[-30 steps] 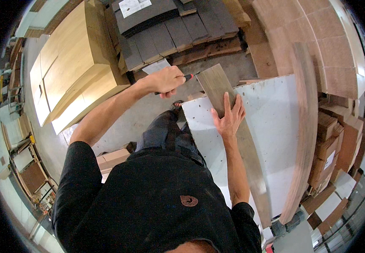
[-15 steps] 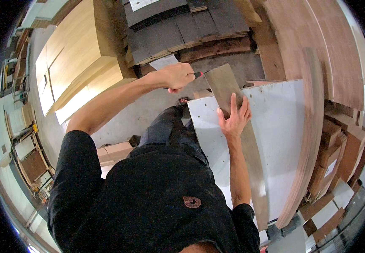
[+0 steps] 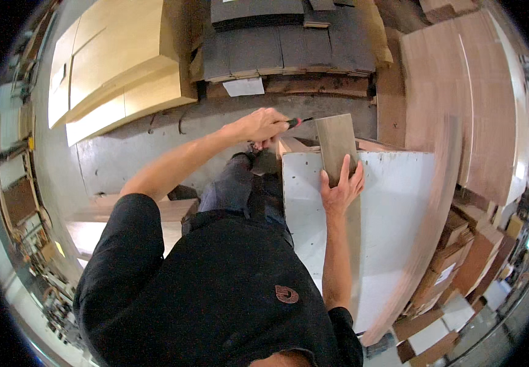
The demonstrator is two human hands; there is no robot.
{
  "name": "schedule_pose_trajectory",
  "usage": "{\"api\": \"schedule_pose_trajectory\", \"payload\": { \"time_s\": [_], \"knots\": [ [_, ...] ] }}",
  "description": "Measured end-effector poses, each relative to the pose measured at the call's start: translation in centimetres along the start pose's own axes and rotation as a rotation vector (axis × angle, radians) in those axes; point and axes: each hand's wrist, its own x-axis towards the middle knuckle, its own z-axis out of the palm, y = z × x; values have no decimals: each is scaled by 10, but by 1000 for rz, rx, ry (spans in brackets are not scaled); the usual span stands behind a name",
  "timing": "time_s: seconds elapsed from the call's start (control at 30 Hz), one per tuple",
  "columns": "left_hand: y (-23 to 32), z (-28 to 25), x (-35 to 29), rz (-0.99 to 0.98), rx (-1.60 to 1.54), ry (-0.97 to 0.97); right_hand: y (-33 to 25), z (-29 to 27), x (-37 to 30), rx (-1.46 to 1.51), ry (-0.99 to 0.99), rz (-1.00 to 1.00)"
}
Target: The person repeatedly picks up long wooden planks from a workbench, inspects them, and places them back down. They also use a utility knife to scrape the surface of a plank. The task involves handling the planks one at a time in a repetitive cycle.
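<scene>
My left hand is closed around the red and black handle of a thin-shafted hand tool; the shaft looks like a screwdriver's, but its tip is too small to make out. It points at the left edge of a long grey-brown wooden board, near the board's far end. Across this board lies my right hand, its thumb at the left edge and its spread fingers over the right side, gripping it. Beneath, the board rests on a white panel work surface, with its far end jutting past the edge.
A long curved-looking wooden strip lies along the work surface's right side. Dark stacked panels stand ahead on wooden supports. Pale yellow panel stacks are at the far left, and brown wood panels at the far right. Cardboard pieces lie right.
The view has shifted, and the board now appears straighter, less slanted to the left. The tool stays beside the board's far end, in my left hand. My right hand keeps its grip.
</scene>
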Motion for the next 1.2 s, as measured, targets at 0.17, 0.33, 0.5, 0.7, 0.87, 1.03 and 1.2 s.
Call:
{"api": "schedule_pose_trajectory", "payload": {
  "time_s": [0.17,0.33,0.5,0.7,0.87,1.03,1.2],
  "knots": [
    [25,-10,-5,113,66,6,2,3,-1,-27,-3,-27],
    [22,-13,3,178,139,-5,3,3,1,-28,0,-37],
    [39,-17,-1,70,100,-34,1,3,2,-8,10,-38],
    [-16,6,26,-92,510,-319,1,6,-6,33,36,-44],
    [-146,54,21,-173,383,-74,-1,7,-15,43,1,-11],
    [-135,4,16,-263,-35,259,-3,4,-1,92,53,-27],
    [-51,-29,16,29,-143,428,-8,-11,-11,109,57,108]
  ]
}}
